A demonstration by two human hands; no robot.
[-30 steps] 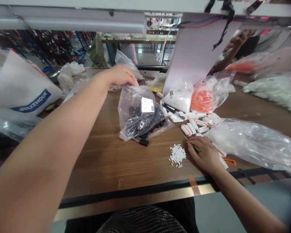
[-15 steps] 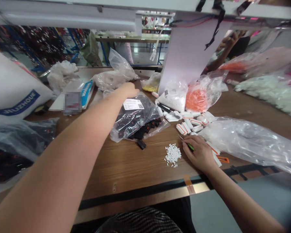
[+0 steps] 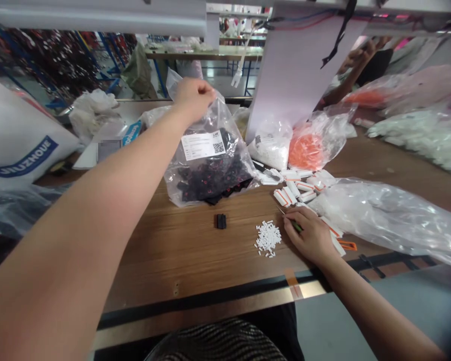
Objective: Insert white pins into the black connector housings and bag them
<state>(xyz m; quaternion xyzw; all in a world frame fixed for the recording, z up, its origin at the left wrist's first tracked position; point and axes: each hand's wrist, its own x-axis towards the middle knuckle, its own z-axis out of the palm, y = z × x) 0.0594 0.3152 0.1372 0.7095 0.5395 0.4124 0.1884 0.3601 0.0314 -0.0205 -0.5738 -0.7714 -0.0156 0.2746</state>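
My left hand (image 3: 197, 98) is closed on the gathered top of a clear plastic bag (image 3: 210, 175) of small black parts, pulling it up off its slack. A white printed label (image 3: 203, 145) faces me on the bag. In front of it, one loose black part (image 3: 221, 221) lies on the table. My right hand (image 3: 308, 234) rests on the table, its fingers closed round a green-handled tool (image 3: 296, 226) with a thin metal tip. Left of that hand is a pile of tiny white pegs (image 3: 268, 237). White pieces with orange strips (image 3: 285, 196) lie just beyond it.
A bag of white bits (image 3: 272, 148) and a bag of orange parts (image 3: 305, 151) stand against the upright white panel (image 3: 281, 70). A large clear bag (image 3: 391, 218) spreads at right. At left is a white sack (image 3: 22, 135). Another person's hand (image 3: 363, 54) shows at back right.
My left hand has risen, drawing the bag's top up so that the bag stands taller. The loose black part now sits apart from the bag and turned. My right hand has hardly moved.
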